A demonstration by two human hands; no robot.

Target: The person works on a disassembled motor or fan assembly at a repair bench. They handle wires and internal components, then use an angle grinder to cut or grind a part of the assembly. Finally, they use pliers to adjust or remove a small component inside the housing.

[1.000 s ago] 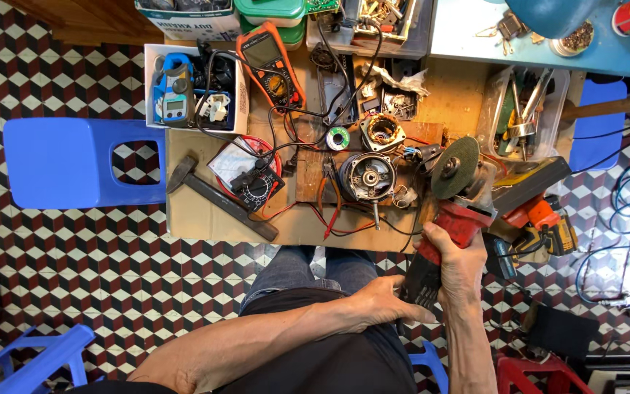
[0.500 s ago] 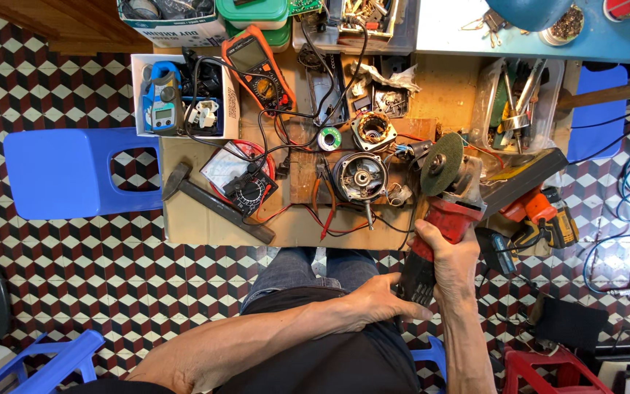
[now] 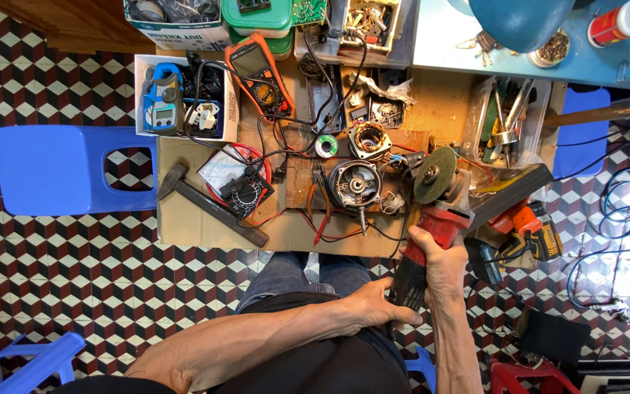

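I hold a red angle grinder with a grey-green disc pointing up at the table's front right. My right hand is wrapped around its red body just behind the head. My left hand grips the dark rear end of the grinder over my lap. A round metal motor housing lies just left of the disc, with a copper-wound stator behind it.
The cluttered low table carries a hammer, an analogue meter, an orange multimeter, a white box with a blue clamp meter and tangled leads. An orange drill lies right. A blue stool stands left.
The grinder and both hands stay in about the same grip; the view has shifted slightly, and the grinder head has tipped a little closer to the table.
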